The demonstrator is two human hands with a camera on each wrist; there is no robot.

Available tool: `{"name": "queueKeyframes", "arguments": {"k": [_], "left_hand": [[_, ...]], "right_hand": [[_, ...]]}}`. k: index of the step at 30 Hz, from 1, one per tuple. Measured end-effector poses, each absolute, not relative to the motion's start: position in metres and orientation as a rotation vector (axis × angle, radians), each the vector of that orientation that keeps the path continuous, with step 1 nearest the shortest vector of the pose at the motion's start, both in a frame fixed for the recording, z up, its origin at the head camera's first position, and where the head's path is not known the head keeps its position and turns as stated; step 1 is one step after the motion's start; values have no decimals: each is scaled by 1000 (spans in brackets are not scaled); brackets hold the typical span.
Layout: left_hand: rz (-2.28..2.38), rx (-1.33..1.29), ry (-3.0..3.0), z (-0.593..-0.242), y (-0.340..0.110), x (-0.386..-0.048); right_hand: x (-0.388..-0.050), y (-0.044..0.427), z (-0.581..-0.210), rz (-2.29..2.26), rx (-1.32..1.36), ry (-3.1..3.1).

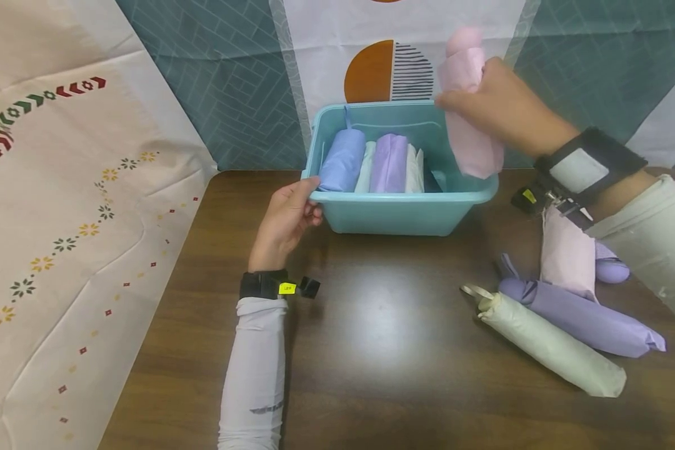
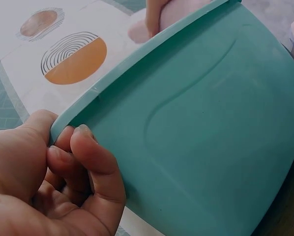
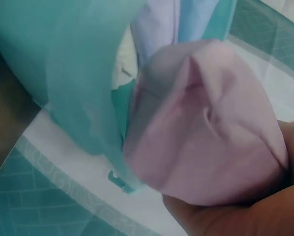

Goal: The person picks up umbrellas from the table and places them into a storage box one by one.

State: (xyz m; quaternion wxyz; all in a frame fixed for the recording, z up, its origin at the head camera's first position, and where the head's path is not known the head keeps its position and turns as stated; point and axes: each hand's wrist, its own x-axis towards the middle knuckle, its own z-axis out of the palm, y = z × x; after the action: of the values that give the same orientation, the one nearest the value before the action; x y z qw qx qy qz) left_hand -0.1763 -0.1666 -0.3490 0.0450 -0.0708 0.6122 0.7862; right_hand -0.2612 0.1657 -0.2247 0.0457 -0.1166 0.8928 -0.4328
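Note:
My right hand (image 1: 509,109) grips a pink folded umbrella (image 1: 464,134) in its cloth sleeve, upright over the right end of a teal plastic bin (image 1: 390,215). In the right wrist view the sleeve's bottom end (image 3: 206,128) hangs by the bin's rim. My left hand (image 1: 287,215) pinches the bin's front left corner; in the left wrist view its thumb and curled fingers (image 2: 95,152) hold the rim. Inside the bin stand a blue folded umbrella (image 1: 343,159), a purple one (image 1: 389,164) and pale ones beside them. A dark thing at their right is mostly hidden.
On the table (image 1: 337,362) at the right lie a pale green folded umbrella (image 1: 554,344), a purple one (image 1: 593,319) and a light pink one (image 1: 568,256). Another purple one (image 1: 612,269) is partly hidden by my right sleeve. A patterned cloth (image 1: 219,81) hangs behind the bin.

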Motion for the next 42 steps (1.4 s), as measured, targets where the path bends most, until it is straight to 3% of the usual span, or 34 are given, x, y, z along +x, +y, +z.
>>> {"name": "queueKeyframes", "arguments": {"k": [20,31,42], "left_hand": [[2391,-205,1892,-351,-168,-179],[2381,-227,1886,-352,-166,-177],[2355,-182,1946,-352,-166,-175]], "right_hand": [[-289,149,-232,-1025,-251,2513],[-279,134,-260,-811,-106,2439],[-274,122,-259,-709,23,2355]]}}
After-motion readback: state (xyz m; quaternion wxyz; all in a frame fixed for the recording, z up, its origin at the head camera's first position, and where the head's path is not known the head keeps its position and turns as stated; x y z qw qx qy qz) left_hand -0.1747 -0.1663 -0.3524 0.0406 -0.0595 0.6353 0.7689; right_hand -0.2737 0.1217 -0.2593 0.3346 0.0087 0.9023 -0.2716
